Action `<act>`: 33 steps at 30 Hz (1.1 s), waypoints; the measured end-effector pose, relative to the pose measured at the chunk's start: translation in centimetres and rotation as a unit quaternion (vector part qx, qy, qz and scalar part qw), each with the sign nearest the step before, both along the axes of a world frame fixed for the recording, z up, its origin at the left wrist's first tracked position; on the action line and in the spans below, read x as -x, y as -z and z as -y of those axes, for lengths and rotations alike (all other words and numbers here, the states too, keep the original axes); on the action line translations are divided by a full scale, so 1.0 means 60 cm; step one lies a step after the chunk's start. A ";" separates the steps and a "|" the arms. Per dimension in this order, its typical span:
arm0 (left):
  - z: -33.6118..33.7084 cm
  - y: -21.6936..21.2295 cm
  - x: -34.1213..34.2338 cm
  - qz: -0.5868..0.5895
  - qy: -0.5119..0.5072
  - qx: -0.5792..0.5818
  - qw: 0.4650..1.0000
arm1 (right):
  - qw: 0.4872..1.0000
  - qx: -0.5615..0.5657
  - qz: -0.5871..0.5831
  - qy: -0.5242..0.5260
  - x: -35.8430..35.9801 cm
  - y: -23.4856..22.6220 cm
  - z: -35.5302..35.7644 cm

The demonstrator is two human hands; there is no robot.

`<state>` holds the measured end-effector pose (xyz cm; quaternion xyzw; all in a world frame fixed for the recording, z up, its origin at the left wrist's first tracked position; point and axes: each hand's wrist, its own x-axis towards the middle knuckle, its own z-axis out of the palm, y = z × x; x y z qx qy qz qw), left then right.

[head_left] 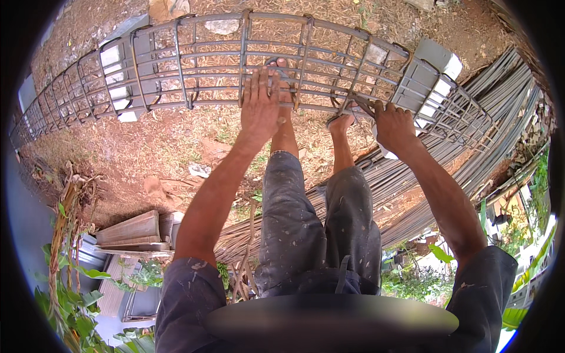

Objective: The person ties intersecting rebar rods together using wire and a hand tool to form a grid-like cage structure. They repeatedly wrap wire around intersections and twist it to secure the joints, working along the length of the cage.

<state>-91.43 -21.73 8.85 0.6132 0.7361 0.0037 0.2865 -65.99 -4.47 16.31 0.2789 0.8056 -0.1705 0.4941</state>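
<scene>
A long cage of steel reinforcing bars (pixel 243 56), with square ties around its lengthwise rods, stretches across the view in front of me. My left hand (pixel 259 109) lies on the near rods beside one of the ties, its fingers stretched out flat. Farther right, my right hand (pixel 394 126) is closed around dark metal pliers (pixel 366 106). Their tip meets the near rod by a tie; the jaws are too small to make out. A bare foot in a sandal (pixel 341 122) stands just below that spot, and my other foot shows through the cage.
Pale blocks prop up the cage at left (pixel 120 76) and right (pixel 438 65). A big bundle of loose steel rods (pixel 471 112) curves along the right side and behind my legs. Wooden boards (pixel 129 231) lie at lower left, near plants (pixel 70 312). Dry litter covers the soil.
</scene>
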 end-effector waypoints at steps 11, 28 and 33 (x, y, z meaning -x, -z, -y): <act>-0.008 0.074 0.055 -0.046 0.144 0.018 0.988 | 0.996 -0.037 0.069 0.038 0.029 -0.054 0.004; -0.020 0.059 0.064 -0.045 0.142 0.086 0.985 | 0.697 0.261 0.090 0.662 -0.012 -0.023 0.032; -0.074 0.026 0.073 0.019 0.164 0.151 0.975 | 0.804 0.278 0.108 0.514 -0.029 -0.020 -0.033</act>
